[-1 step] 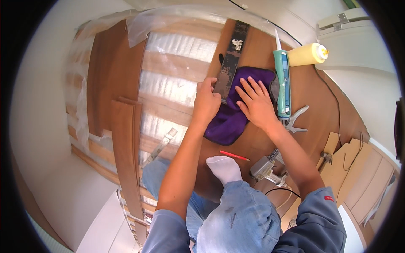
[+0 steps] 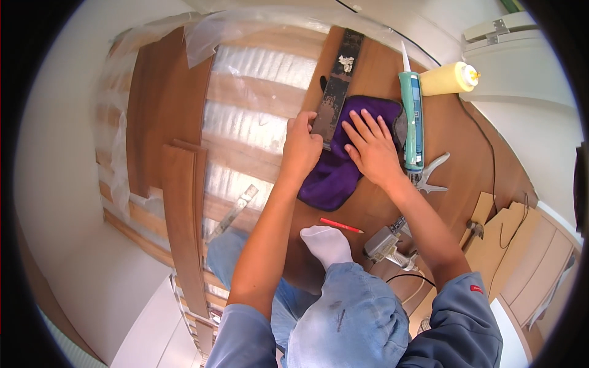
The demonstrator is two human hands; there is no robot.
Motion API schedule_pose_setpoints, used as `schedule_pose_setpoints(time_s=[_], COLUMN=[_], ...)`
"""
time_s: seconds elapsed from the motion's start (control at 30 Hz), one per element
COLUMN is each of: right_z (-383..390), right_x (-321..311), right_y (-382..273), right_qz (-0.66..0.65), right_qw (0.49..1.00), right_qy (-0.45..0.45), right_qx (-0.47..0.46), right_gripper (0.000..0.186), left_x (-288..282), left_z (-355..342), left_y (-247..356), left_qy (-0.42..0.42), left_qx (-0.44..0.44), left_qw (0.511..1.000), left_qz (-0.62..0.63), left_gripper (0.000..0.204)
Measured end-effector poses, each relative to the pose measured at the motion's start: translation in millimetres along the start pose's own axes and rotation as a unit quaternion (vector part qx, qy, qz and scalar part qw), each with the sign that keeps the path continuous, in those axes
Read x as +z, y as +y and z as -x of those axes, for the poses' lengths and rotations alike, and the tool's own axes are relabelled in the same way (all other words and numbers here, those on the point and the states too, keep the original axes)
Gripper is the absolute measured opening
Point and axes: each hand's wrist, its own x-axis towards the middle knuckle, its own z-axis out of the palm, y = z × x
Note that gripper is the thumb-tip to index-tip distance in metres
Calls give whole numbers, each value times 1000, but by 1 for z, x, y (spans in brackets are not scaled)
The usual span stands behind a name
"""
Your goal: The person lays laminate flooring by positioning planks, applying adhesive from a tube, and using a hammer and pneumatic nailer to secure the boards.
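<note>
My left hand [image 2: 302, 147] is closed on the lower end of a worn dark bar [image 2: 338, 83] with a whitish patch, lying lengthwise on the brown boards. My right hand [image 2: 370, 147] lies flat with fingers spread on a purple cloth [image 2: 326, 187] that has a dark edge, just right of the bar. A green caulking tube [image 2: 411, 116] in a gun with a grey handle [image 2: 437, 168] lies beside the cloth, near a yellow squeeze bottle [image 2: 438, 81]. A red pencil [image 2: 340, 225] is below the cloth.
Foil-covered battens [image 2: 245, 127] are on the left, with loose planks [image 2: 179, 218], plastic sheeting [image 2: 197, 43] and a scraped metal strip [image 2: 236, 208]. A nail gun [image 2: 381, 244] with hoses, a hammer [image 2: 475, 230] and cardboard [image 2: 503, 242] lie at lower right. My socked foot [image 2: 322, 242] rests on the boards.
</note>
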Motion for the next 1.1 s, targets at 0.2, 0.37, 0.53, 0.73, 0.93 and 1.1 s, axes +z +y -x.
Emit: schedule_pose_setpoints(time_s=[0.2, 0.37, 0.53, 0.73, 0.93, 1.1], right_z=[-30, -31, 15, 80, 94, 95], right_x=[22, 14, 3, -1, -5, -21], right_y=[-4, -14, -48, -62, -65, -75], right_qz=[32, 44, -40, -66, -67, -88], right_qw=[997, 995, 999, 996, 994, 982], right_qy=[44, 58, -7, -60, -51, -127], right_qx=[54, 75, -14, -31, -74, -107], right_gripper=[57, 60, 56, 51, 34, 27], left_x=[1, 6, 15, 18, 18, 15], left_z=[2, 5, 8, 11, 9, 3], left_y=[3, -1, -9, -16, -16, -14], left_qy=[3, 37, 55, 59, 62, 56], left_qx=[1, 37, 40, 59, 57, 48], left_qw=[1000, 998, 997, 996, 996, 997], left_qz=[-14, -22, -24, -30, 2, -9], left_gripper=[46, 45, 46, 47, 46, 46])
